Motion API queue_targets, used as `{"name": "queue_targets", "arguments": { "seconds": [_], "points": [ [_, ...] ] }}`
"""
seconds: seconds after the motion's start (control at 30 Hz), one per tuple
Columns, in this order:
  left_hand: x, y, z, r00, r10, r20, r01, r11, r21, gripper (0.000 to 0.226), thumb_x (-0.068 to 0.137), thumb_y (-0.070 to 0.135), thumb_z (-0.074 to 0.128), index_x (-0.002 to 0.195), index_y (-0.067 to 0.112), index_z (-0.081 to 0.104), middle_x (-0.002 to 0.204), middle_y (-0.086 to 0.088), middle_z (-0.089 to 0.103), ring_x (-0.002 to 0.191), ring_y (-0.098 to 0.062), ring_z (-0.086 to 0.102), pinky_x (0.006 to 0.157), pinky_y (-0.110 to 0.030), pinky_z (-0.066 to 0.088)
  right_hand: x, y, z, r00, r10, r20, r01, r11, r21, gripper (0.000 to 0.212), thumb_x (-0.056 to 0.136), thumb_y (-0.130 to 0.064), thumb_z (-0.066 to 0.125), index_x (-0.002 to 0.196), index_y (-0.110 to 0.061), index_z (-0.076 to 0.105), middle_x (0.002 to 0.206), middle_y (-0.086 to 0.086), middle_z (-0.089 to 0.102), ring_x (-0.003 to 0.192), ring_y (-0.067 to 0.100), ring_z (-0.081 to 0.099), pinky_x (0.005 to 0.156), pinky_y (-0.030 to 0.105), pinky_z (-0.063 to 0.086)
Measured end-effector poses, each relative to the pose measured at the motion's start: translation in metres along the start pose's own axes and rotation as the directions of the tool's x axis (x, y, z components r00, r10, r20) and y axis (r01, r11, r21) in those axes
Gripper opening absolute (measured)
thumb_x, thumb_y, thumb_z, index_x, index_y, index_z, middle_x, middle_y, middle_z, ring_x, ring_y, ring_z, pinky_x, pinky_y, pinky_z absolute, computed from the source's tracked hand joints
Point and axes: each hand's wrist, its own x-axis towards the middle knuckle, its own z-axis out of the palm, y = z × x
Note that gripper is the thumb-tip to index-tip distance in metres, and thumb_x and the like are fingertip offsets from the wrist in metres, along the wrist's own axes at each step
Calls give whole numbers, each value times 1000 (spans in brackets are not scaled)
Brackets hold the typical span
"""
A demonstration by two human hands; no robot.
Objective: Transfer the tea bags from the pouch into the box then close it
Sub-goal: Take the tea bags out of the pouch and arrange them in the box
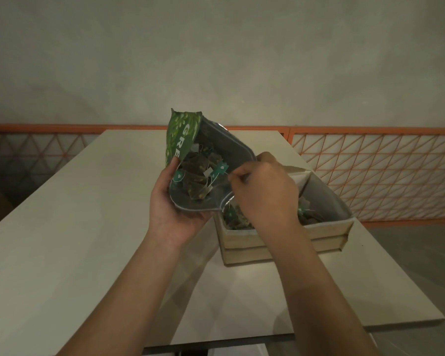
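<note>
My left hand (174,204) grips a green pouch (183,134) from below, its silver-lined mouth wide and tilted toward me. Several pyramid tea bags (195,177) with teal tags lie inside it. My right hand (263,187) is at the pouch's right rim, thumb and forefinger pinching the string of a tea bag just beside a teal tag (221,168). Under and behind that hand stands an open brown cardboard box (280,240) with a grey lining. Several tea bags (307,214) lie in it, partly hidden by my right hand.
The box stands on a pale table (88,214) whose right edge runs just past it. An orange lattice railing (370,163) lines the back and right, in front of a plain wall. The box's flaps (296,173) stand up behind my right hand.
</note>
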Motion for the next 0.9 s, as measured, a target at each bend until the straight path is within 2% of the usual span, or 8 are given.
{"name": "queue_targets", "arguments": {
  "seconds": [0.27, 0.4, 0.47, 0.6, 0.7, 0.77, 0.83, 0.9],
  "points": [
    [5, 2, -5, 998, -27, 50, 30, 998, -60, 54, 92, 51, 56, 134, 17, 64, 141, -17, 59, 132, -37, 53, 98, -44, 53, -9, 10, -15, 960, 158, -231, -1, 828, 561, 6, 94, -23, 59, 95, -29, 59, 102, -11, 59, 90, 3, 58, 71, 19, 50],
    [6, 2, -7, 998, -31, 55, 35, 997, -76, 55, 92, 50, 56, 136, 18, 62, 142, -17, 58, 134, -36, 52, 103, -45, 49, -13, 19, -11, 940, 259, -222, -49, 748, 662, 6, 98, -22, 53, 98, -28, 54, 91, -15, 60, 81, -1, 58, 64, 11, 44],
    [7, 2, -7, 998, -38, 55, 42, 996, -72, 57, 93, 50, 57, 139, 18, 59, 145, -16, 55, 135, -36, 50, 109, -45, 44, -16, 24, -8, 951, 262, -166, -91, 747, 658, 7, 99, -23, 52, 97, -30, 53, 89, -18, 59, 82, -6, 57, 64, 7, 44],
    [8, 3, -8, 998, -41, 55, 46, 995, -86, 57, 92, 50, 58, 139, 17, 59, 142, -17, 57, 131, -37, 54, 106, -46, 46, -18, 30, -10, 926, 306, -219, -69, 711, 700, 9, 99, -22, 51, 96, -31, 51, 92, -16, 59, 82, -1, 59, 68, 7, 45],
    [8, 2, -7, 998, -37, 49, 42, 995, -95, 56, 92, 50, 58, 138, 17, 60, 140, -17, 59, 129, -37, 56, 101, -46, 50, -17, 41, -4, 967, 242, -73, -153, 790, 593, 10, 97, -25, 57, 93, -34, 55, 97, -15, 60, 83, -4, 58, 71, 15, 50],
    [8, 2, -6, 998, -39, 48, 43, 995, -95, 56, 92, 50, 58, 138, 17, 60, 140, -17, 59, 129, -37, 56, 101, -46, 50, -18, 47, 2, 972, 235, -15, -197, 847, 494, 8, 93, -24, 61, 96, -32, 59, 106, -10, 61, 92, 4, 59, 86, 37, 54],
    [8, 3, -6, 998, -36, 47, 40, 995, -88, 56, 92, 49, 58, 138, 17, 60, 141, -17, 59, 130, -37, 55, 103, -47, 49, -21, 45, 5, 967, 244, -74, -184, 870, 457, 18, 89, -22, 64, 104, -30, 61, 111, -14, 54, 107, 15, 55, 95, 50, 48],
    [8, 4, -8, 998, -39, 45, 43, 996, -78, 58, 92, 50, 58, 140, 18, 58, 143, -17, 57, 132, -37, 53, 109, -47, 43, -24, 34, 2, 953, 221, -209, -94, 868, 488, 22, 85, -20, 63, 106, -28, 62, 105, -18, 47, 110, 18, 51, 93, 49, 46]
  ]
}}
